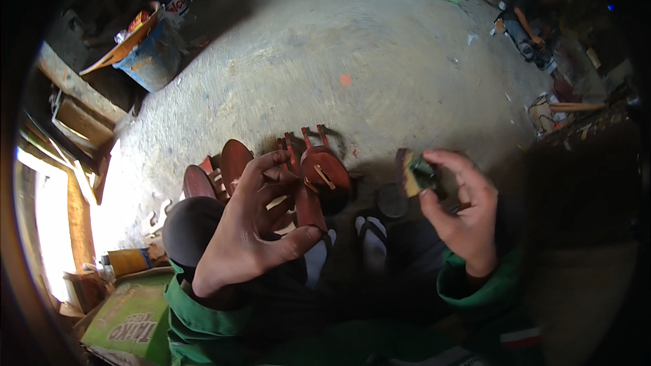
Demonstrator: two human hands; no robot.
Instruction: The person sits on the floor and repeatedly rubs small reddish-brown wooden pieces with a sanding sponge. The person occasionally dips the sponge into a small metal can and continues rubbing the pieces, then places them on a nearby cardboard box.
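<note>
Two hands work here in the head view: our left hand pinches a reddish-brown wooden piece between thumb and spread fingers, its long axis running up and away from the palm. To its right, well apart, our right hand is clamped on a small sanding block, the nearer hand to it.

green sleeves with cuffs, dark trousers, white-strapped sandals
</note>
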